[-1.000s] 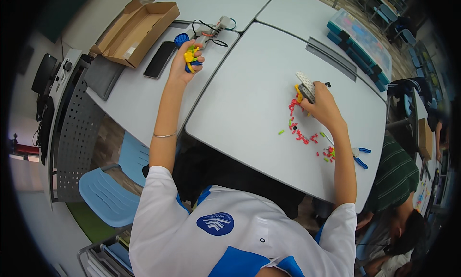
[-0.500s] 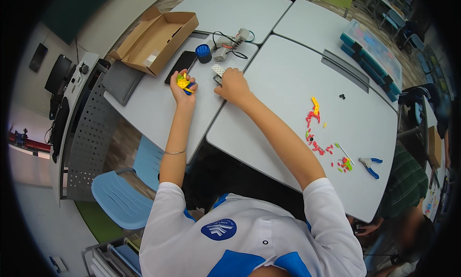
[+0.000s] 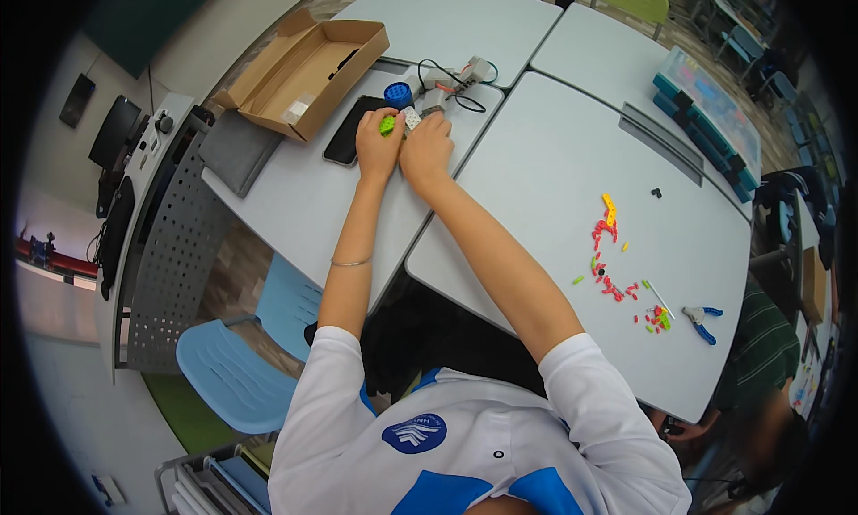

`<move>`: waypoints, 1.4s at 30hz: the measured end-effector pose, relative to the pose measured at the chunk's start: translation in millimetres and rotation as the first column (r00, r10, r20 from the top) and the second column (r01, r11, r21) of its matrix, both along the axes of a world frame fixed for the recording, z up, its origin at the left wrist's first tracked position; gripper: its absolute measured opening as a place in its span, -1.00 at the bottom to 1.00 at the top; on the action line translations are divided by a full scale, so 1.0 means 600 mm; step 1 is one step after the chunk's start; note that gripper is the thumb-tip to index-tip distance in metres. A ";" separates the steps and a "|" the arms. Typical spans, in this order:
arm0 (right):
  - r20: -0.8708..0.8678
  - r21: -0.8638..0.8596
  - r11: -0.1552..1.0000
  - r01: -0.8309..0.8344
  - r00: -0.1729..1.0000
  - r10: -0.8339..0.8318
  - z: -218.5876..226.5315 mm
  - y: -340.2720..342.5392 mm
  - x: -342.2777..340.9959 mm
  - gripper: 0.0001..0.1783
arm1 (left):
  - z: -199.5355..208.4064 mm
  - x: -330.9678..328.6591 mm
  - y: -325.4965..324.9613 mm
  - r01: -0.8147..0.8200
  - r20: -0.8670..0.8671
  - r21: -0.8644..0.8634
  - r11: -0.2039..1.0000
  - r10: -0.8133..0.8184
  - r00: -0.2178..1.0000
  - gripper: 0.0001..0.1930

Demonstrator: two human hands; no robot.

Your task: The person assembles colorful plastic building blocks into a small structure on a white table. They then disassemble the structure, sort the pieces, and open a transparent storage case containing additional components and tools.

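Both hands are brought together over the left desk (image 3: 295,213), side by side and nearly touching. By the left hand (image 3: 379,145), its fingers curled inward, a lime-green building piece (image 3: 387,125) is held; the rest of what may be enclosed in the palm is hidden. By the right hand (image 3: 427,150), fingers bent and mostly closed, a white perforated block (image 3: 411,119) is gripped, its exposed end placed between the two hands. Whether the two pieces are in contact cannot be told.

Just beyond the fingers a blue round part (image 3: 399,94) is seen, and near it grey modules (image 3: 474,70) are joined by black cable. A black smartphone (image 3: 343,142) is laid just beside the left hand and is partly covered by it. Farther left, an open cardboard box (image 3: 313,73) is set next to a grey pouch (image 3: 238,152).

On the right desk (image 3: 527,184), well apart from the hands, red pegs (image 3: 613,289) are scattered below a yellow angled beam (image 3: 609,211). Near them a thin white rod (image 3: 662,301) and blue-handled pliers (image 3: 702,324) are laid. At the far edge a teal storage case (image 3: 702,122) with a clear lid is placed.
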State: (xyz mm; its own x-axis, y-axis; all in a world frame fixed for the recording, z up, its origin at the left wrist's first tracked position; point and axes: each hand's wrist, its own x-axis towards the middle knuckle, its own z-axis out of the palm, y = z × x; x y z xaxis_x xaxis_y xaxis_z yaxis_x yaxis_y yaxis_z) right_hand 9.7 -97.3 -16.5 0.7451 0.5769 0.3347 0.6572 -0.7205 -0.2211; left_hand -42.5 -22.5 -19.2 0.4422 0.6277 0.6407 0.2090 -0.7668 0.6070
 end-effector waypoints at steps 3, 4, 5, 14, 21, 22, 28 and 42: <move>0.002 -0.025 0.997 0.077 0.997 -0.077 -0.001 0.009 0.012 -0.34 | 0.000 -0.002 -0.004 0.003 -0.052 0.114 0.994 0.003 0.999 -0.79; -0.001 -0.033 0.995 0.099 0.995 -0.099 -0.001 0.010 0.016 -0.30 | 0.001 -0.003 -0.006 -0.008 -0.074 0.155 0.988 0.019 0.997 -0.79; -0.007 -0.076 0.994 0.076 0.997 -0.077 -0.001 0.008 0.020 -0.27 | 0.003 -0.004 -0.008 -0.017 -0.095 0.197 0.980 0.036 0.995 -0.79; -0.248 0.027 0.991 -0.131 0.960 0.133 0.038 -0.019 0.032 -0.23 | 0.007 -0.004 -0.007 0.065 0.002 0.024 0.998 -0.065 0.998 -0.79; -0.593 0.133 0.933 -0.335 0.727 0.346 0.111 -0.089 0.089 -0.37 | 0.008 -0.009 0.006 0.000 0.095 0.031 1.000 -0.003 0.995 -0.75; -0.610 0.133 0.923 -0.362 0.704 0.364 0.122 -0.108 0.102 -0.37 | 0.012 -0.008 0.003 -0.026 0.100 0.068 0.997 0.019 0.995 -0.74; -0.323 0.432 0.803 -0.411 0.760 0.563 0.139 -0.348 0.166 -0.45 | 0.047 -0.006 -0.035 -0.053 0.107 0.324 0.945 0.020 0.994 -0.70; -0.066 0.218 0.974 0.059 0.997 -0.046 0.080 -0.939 0.074 -0.60 | 0.028 0.167 -0.405 0.798 -0.558 -0.038 0.602 -0.675 0.483 -0.34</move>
State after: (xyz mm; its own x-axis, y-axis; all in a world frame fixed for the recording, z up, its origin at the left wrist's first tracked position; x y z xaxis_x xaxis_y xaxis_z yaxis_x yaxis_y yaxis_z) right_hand 53.9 -660.7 31.3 0.7949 0.4536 0.4029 0.6005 -0.6832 -0.4155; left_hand 57.8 -265.5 -2.7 0.9456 -0.1941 0.2612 -0.2917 -0.8614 0.4157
